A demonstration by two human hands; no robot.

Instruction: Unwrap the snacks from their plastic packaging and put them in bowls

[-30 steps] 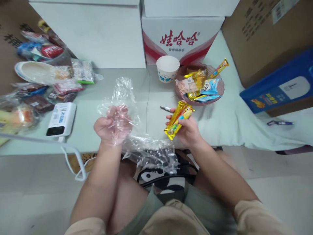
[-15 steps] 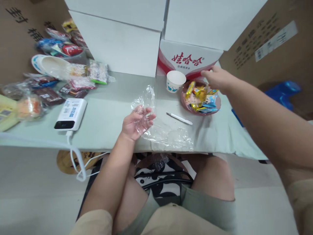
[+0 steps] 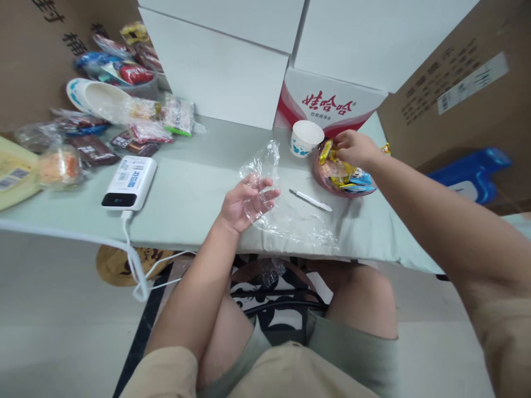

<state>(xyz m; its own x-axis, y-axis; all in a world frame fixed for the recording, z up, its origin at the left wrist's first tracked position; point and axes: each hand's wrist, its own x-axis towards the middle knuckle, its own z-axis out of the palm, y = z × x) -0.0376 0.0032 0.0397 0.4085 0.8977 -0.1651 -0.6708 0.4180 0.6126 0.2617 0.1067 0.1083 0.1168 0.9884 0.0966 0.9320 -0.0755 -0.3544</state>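
My left hand (image 3: 249,203), fingers loosely curled, holds a crumpled clear plastic bag (image 3: 271,160) above the table. Part of the bag trails down onto the cloth. At the right, my right hand (image 3: 352,148) reaches over the rim of a reddish bowl (image 3: 321,179). Its fingers are bent together among yellow-wrapped snack packets (image 3: 327,152); the fingertips are partly hidden, so what they grip cannot be made out. Blue packets (image 3: 360,179) lie in the same bowl. A white paper cup (image 3: 307,138) stands just left of it, and a white pen (image 3: 311,200) lies in front.
White boxes (image 3: 219,66) and a red-and-white carton (image 3: 327,105) line the back. On the left are a white power bank (image 3: 130,182) with a cable, a tipped paper cup (image 3: 97,99) and several wrapped snacks (image 3: 91,149). A blue object (image 3: 473,171) is at the right.
My right hand has come down from behind the bowl into the packets. My left hand still holds the plastic bag. The whole view has shifted slightly.
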